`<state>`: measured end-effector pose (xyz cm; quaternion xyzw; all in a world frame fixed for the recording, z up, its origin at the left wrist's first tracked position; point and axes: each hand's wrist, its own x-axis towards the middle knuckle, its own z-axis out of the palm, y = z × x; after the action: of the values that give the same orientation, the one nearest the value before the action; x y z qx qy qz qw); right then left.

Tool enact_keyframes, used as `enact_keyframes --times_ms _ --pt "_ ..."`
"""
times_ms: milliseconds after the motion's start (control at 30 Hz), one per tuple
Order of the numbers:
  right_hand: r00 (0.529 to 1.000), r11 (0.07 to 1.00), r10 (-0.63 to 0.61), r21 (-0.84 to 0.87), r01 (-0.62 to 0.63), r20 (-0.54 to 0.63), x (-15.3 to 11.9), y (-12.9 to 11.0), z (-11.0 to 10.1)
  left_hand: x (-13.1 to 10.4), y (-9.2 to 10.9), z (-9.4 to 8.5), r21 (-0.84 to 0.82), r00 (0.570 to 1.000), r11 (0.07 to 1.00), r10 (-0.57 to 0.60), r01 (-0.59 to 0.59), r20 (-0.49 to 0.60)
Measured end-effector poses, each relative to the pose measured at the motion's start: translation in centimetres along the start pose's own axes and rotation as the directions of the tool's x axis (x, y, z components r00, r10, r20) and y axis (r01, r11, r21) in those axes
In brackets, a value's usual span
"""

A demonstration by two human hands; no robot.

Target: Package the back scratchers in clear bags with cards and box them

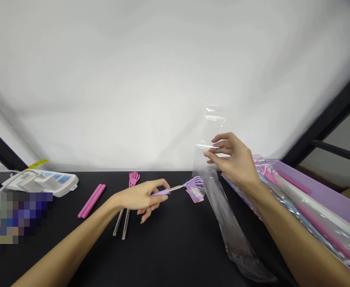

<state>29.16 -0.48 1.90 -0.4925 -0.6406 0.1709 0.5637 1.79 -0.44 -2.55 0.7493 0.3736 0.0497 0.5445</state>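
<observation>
My left hand (pixel 143 196) grips a back scratcher (pixel 194 182) by its purple handle, its metal rod pointing right to a purple claw head with a small printed tag (pixel 195 195) beside it. In my right hand (pixel 234 159) the fingertips pinch a long clear plastic bag (pixel 212 131), its upper end raised and its lower length trailing over the table. The claw is close to the bag; whether they touch I cannot tell. Under and behind my left hand lie a pink claw head (pixel 134 178) and metal rods (pixel 124 225). Two pink handles (pixel 91 200) rest further left.
At the right stands a purple box (pixel 321 189) with several wrapped pink, white and blue items (pixel 315 223) in it. A white power strip (pixel 43 181) with cables lies at the left, by a blurred patch. A white wall backs the black table (pixel 175 255).
</observation>
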Motion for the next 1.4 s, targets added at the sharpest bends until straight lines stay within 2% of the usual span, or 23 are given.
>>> enact_keyframes --times_ms 100,233,367,633,1000,1100,1200,1400 --pt "0.993 0.992 0.101 0.075 -0.097 -0.056 0.2 0.3 -0.5 -0.2 -0.3 -0.6 -0.071 1.000 0.997 0.014 -0.014 -0.005" --pt "0.985 0.976 0.167 0.146 -0.160 -0.038 0.3 0.6 -0.7 -0.3 -0.4 -1.0 -0.155 0.999 0.987 0.044 -0.048 -0.024" --pt "0.988 0.975 0.137 0.188 -0.122 -0.070 0.4 1.0 -0.6 -0.2 -0.5 -0.9 -0.210 0.998 0.976 0.059 -0.056 0.006" --pt "0.974 0.974 0.094 0.222 -0.047 -0.206 0.6 1.3 -0.1 0.0 -1.1 -1.0 -0.387 0.998 0.922 -0.001 0.028 0.070" --pt "0.969 0.963 0.021 0.266 0.047 -0.247 0.4 1.2 0.2 -0.3 -0.9 -1.4 -0.420 0.990 0.904 -0.030 0.084 0.135" --pt "0.981 0.959 0.027 0.282 0.029 -0.193 0.4 1.1 0.2 -0.4 -0.8 -1.4 -0.410 0.993 0.909 -0.029 0.072 0.111" --pt "0.988 0.963 0.056 0.270 -0.015 -0.145 0.4 1.2 0.1 -0.5 -0.6 -1.3 -0.377 0.998 0.926 0.033 -0.009 0.057" --pt "0.988 0.967 0.110 0.242 -0.080 -0.111 0.3 1.4 0.2 -0.1 -0.6 -0.8 -0.227 0.978 0.957 0.152 -0.183 -0.144"
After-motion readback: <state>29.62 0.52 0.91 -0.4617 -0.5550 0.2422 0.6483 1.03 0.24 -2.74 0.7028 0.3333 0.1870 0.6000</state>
